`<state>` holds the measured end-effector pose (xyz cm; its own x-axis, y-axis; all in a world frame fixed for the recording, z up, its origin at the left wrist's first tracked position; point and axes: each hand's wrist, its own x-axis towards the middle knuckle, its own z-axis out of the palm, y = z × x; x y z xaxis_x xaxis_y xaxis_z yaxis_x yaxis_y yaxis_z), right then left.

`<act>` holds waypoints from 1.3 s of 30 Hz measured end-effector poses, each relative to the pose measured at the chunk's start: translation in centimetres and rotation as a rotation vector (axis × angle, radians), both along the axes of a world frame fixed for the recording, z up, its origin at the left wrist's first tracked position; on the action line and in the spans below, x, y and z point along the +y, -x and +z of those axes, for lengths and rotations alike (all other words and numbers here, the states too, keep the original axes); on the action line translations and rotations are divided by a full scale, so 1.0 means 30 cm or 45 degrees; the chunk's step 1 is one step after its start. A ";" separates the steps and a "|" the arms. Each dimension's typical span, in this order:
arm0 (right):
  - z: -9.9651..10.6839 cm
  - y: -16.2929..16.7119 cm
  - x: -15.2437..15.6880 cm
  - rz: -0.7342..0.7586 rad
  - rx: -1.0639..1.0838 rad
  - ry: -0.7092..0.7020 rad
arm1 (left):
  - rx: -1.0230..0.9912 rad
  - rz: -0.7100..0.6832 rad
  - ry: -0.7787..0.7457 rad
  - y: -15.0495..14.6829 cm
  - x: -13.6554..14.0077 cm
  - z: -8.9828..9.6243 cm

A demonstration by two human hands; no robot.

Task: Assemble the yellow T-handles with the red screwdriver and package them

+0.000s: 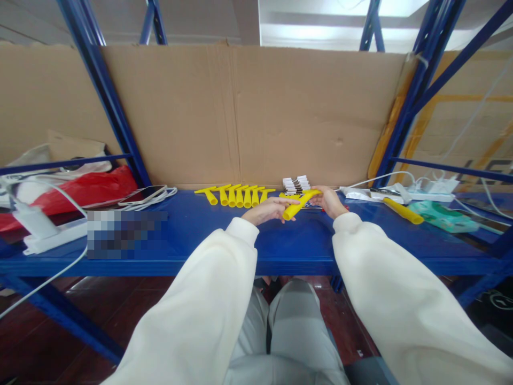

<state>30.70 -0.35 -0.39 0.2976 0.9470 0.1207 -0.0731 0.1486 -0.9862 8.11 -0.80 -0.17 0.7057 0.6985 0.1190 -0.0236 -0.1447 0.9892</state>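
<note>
A yellow, tapered hollow plastic piece (297, 207) is held between both hands just above the blue shelf, its round open end tilted toward me. My left hand (267, 210) is closed on the wide part near the open end, its fingers along the side and underneath. My right hand (327, 201) pinches the narrow far end. To the left, several similar yellow pieces (239, 198) with crossbar-like tops stand in a row. A stack of small white parts with dark bands (295, 185) lies behind the held piece. More yellow lies partly hidden behind my hands.
A cardboard sheet (256, 117) backs the blue shelf (208, 235). At left are a white power strip (56, 238), cables and a red bag (96, 187). At right lie another yellow piece (403, 211), a green packet (443, 216) and chargers (436, 185).
</note>
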 end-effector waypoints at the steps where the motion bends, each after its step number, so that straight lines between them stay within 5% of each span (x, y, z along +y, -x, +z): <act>1: 0.000 0.011 0.004 -0.010 -0.007 -0.008 | -0.004 -0.012 0.033 -0.002 -0.001 0.000; 5: 0.011 0.058 0.019 -0.008 -0.056 -0.052 | -0.055 0.052 0.082 -0.018 0.015 -0.010; 11: 0.024 0.158 0.030 0.167 -0.208 -0.014 | -0.054 0.417 -0.036 -0.025 0.048 -0.024; 17: -0.007 0.220 0.041 0.122 -0.498 -0.083 | 0.144 0.731 -0.160 -0.012 0.063 -0.015; 26: -0.024 0.186 0.039 0.280 -0.677 -0.180 | 0.290 0.931 -0.693 -0.026 0.072 -0.046; 31: -0.029 0.097 0.068 -0.078 -0.916 -0.081 | 0.575 0.939 -1.040 0.003 0.061 -0.050; 34: -0.039 0.017 0.070 -0.363 -1.271 0.153 | 0.834 0.951 -1.130 0.015 0.048 -0.044; 39: -0.050 -0.048 0.038 -0.458 -1.493 0.505 | 1.082 0.940 -1.143 0.030 0.039 -0.043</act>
<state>32.13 0.80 -1.88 0.4506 0.8671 0.2123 0.8450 -0.3376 -0.4146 7.21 0.37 -1.47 0.3019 0.8450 0.4414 0.8699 -0.4336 0.2352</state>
